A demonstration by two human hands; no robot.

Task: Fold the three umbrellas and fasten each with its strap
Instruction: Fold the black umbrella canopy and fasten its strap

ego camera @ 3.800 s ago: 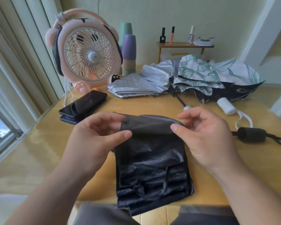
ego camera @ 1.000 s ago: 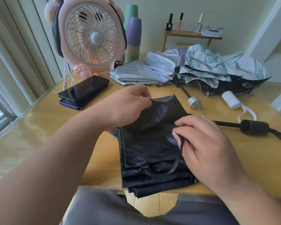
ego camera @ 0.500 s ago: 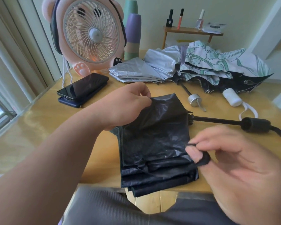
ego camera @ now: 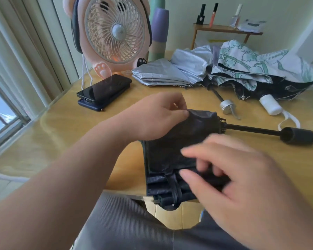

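A black umbrella (ego camera: 177, 147) lies partly folded at the table's near edge, its shaft (ego camera: 251, 129) and black handle (ego camera: 296, 137) pointing right. My left hand (ego camera: 157, 116) pinches the canopy's top edge. My right hand (ego camera: 242, 177), blurred, is over the lower folds with the dark strap (ego camera: 175, 192) between thumb and fingers. The strap runs down round the bundle. A silver umbrella (ego camera: 170, 73) and a floral umbrella (ego camera: 251, 65) lie loose at the back, apart from both hands.
A pink fan (ego camera: 116, 33) stands at the back left, with two stacked phones (ego camera: 105, 91) in front of it. Stacked cups (ego camera: 160, 29) and a small shelf (ego camera: 224, 28) with bottles are behind. A silver handle cap (ego camera: 228, 106) and a white handle (ego camera: 270, 105) lie mid-table.
My right hand picked up the strap, pulled it out to the right, then came back left over the lower folds. My left hand keeps its pinch on the top edge.
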